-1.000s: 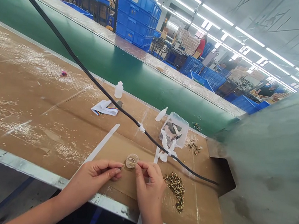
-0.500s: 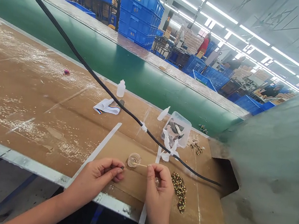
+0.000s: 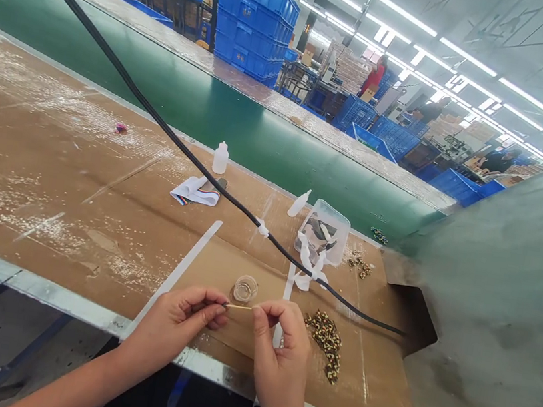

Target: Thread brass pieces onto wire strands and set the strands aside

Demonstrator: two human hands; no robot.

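Observation:
My left hand is pinched shut on a tiny part I cannot make out, just above the cardboard-covered bench. My right hand pinches a thin wooden stick whose tip reaches the left hand's fingertips. A small clear round cup stands right behind the two hands. A heap of small brass-coloured metal parts lies to the right of my right hand.
A black cable runs slantwise over the bench. Behind it are a clear plastic tub, white strips, two small white dropper bottles, a folded ribbon cable and a green conveyor belt. A grey wall stands at the right. Blue crates are stacked far back.
My right hand lifted the stick's tip out of the clear cup, moved left and brought the tip to my left hand's fingertips. The left hand has barely moved.

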